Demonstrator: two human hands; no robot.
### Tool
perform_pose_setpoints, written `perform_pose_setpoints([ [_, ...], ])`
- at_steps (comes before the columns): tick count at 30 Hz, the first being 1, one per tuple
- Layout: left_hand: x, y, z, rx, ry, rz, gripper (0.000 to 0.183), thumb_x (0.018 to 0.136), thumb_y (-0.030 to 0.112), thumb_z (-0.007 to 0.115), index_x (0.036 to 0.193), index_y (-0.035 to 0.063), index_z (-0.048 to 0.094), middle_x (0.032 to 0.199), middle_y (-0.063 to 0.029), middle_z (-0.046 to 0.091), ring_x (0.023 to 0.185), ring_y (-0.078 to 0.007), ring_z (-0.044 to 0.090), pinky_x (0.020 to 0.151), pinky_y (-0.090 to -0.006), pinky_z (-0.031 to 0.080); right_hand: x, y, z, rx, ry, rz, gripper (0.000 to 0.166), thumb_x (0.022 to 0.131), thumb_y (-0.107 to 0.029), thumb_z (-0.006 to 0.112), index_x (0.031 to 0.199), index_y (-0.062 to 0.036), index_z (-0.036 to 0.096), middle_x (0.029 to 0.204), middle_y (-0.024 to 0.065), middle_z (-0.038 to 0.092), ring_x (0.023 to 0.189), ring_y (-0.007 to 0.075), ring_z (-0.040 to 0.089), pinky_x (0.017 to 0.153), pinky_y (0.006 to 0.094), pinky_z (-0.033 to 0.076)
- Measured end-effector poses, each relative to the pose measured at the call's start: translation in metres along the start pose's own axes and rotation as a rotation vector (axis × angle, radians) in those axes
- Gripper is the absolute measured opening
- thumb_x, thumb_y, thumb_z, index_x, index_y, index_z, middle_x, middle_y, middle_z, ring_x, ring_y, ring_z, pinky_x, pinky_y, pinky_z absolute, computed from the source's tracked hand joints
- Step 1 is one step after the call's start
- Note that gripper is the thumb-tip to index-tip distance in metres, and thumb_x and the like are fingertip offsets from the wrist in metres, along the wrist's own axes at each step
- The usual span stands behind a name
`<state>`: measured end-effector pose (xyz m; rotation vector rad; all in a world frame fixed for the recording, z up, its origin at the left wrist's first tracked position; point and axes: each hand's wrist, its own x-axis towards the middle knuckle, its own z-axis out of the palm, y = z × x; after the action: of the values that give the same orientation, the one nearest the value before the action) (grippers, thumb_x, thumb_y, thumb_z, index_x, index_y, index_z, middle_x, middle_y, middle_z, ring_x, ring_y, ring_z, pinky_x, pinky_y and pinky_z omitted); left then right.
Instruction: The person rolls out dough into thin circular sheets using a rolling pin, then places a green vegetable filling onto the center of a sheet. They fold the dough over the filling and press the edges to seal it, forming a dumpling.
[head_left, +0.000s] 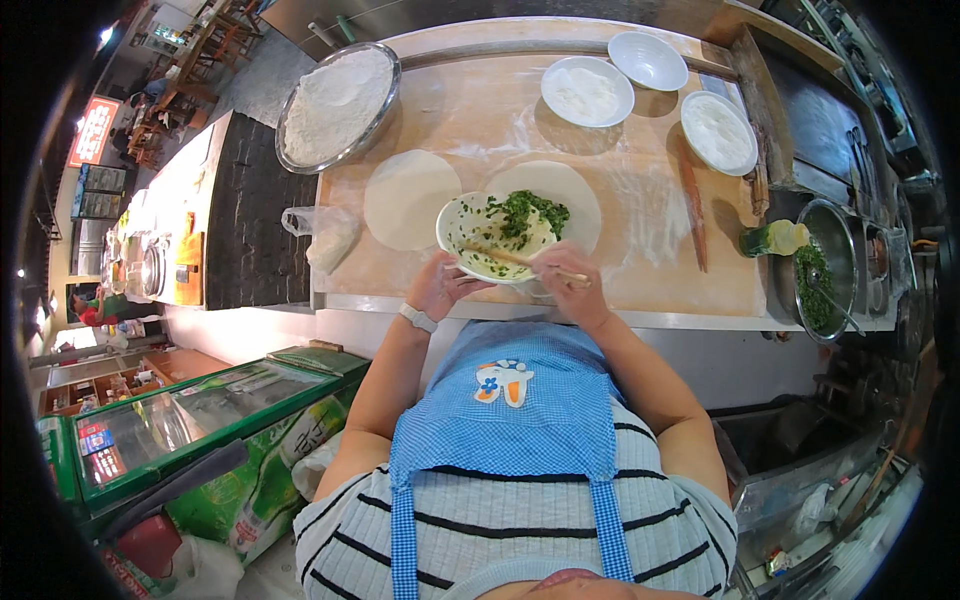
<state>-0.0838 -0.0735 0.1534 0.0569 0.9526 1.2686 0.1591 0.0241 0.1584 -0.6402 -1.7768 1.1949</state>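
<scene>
My left hand (444, 286) grips the near left rim of a tilted white bowl (452, 219), which holds chopped greens mixed with a pale filling. In my right hand (573, 283) is a wooden stick, probably chopsticks (501, 256), reaching into the bowl. A heap of chopped greens (531, 214) runs from the bowl's far right side onto a flat round of dough (586, 196), partly hidden beneath the bowl. To the left, a second dough round (409, 196) lies bare on the floured wooden board (480, 112).
A steel bowl of flour (341, 105) stands at back left, near a plastic bag (331, 241). White bowls of powder (587, 94) sit at back right. A thin rolling pin (696, 214), green bottle (772, 238) and steel bowl of greens (819, 289) are on the right.
</scene>
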Motion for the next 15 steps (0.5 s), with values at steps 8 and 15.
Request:
perform_pose_setpoints([
  [8,0.002,-0.004,-0.013,0.059,0.035,-0.004,0.061,0.087,0.026,0.053,0.137,-0.0037,0.036,0.126,-0.0284,0.054,0.111,-0.0385,0.06,0.097,-0.0485,0.052,-0.001,0.008,-0.008,0.101,0.019,0.149,0.015,0.086,0.0,0.064,0.1,-0.001,0.069,0.086,0.009,0.066,0.082,0.0194,0.063,0.075,0.0306,0.051],
  [15,0.001,-0.004,-0.011,0.127,0.053,0.019,0.06,0.086,0.024,0.053,0.138,-0.0002,0.036,0.125,-0.0245,0.055,0.108,-0.0346,0.062,0.093,-0.0459,0.054,-0.013,0.033,-0.019,0.322,0.111,0.473,0.015,0.092,-0.004,0.059,0.104,0.002,0.067,0.099,0.0084,0.069,0.087,0.0139,0.065,0.078,0.0273,0.054],
])
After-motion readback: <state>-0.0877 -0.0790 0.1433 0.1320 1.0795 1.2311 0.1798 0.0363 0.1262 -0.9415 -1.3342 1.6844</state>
